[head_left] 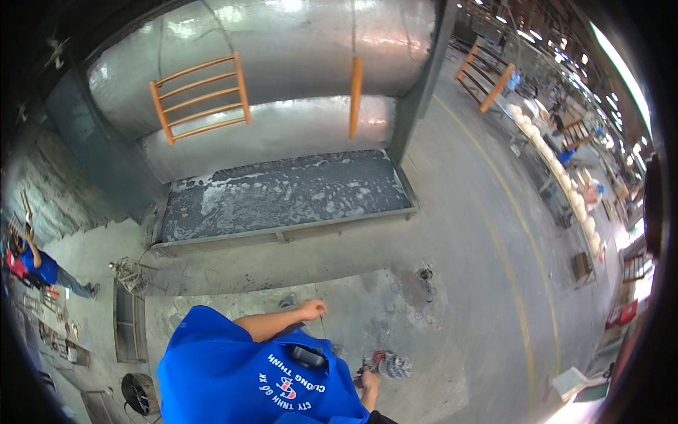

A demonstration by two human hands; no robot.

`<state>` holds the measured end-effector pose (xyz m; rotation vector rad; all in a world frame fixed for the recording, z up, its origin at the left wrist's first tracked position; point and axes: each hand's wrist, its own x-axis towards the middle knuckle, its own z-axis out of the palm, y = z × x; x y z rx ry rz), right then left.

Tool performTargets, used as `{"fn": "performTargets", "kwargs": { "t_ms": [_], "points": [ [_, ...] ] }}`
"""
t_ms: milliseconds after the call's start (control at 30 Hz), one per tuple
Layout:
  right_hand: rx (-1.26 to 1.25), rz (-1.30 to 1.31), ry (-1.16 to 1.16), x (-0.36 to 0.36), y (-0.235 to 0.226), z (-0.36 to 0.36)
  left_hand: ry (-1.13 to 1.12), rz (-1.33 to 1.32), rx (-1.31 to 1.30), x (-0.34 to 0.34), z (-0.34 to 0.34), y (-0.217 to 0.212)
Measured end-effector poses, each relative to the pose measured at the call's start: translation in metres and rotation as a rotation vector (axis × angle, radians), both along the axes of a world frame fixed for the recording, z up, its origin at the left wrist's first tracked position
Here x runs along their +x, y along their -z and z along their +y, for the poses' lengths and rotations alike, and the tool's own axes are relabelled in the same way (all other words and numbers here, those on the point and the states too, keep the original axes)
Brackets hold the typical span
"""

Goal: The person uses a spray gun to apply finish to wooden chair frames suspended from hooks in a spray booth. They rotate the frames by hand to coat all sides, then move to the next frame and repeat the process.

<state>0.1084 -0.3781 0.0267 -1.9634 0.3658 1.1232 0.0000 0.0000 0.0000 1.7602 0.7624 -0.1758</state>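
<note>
My left hand (311, 309) is stretched forward over the concrete, fingers curled closed at the end of the bent left arm. A thin dark line (323, 326) hangs just below its fingertips, like a wire, though its end is too small to follow. Lower and to the right, my right hand (369, 380) is closed by my side round a small dark object, partly hidden by the fingers; its kind cannot be made out. Right beside that hand lies a grey and reddish bundle (392, 364), strand-like in look. Whether the hand touches it is unclear.
Ahead stands a long, low trough (289, 237) of dark liquid with pale foam. Above it hang a slatted wooden frame (201, 99) and another wooden piece (356, 97). A third frame (484, 76) hangs right. At left are a wire-heaped stand (129, 274) and a person (42, 265).
</note>
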Motion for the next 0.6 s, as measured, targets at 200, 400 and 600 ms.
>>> {"fn": "performTargets", "kwargs": {
  "t_ms": [200,400,600],
  "points": [
    [-0.076,-0.545,-0.47,0.025,-0.164,0.123,0.516,-0.099,-0.396,0.014,0.011,-0.075],
    [0.239,-0.46,-0.478,-0.022,-0.274,0.275,0.681,-0.676,-0.263,-0.03,0.04,-0.163],
    [0.435,-0.458,-0.651,-0.115,-0.31,0.41,0.586,-0.62,-0.361,-0.132,0.144,-0.224]
  ]
}}
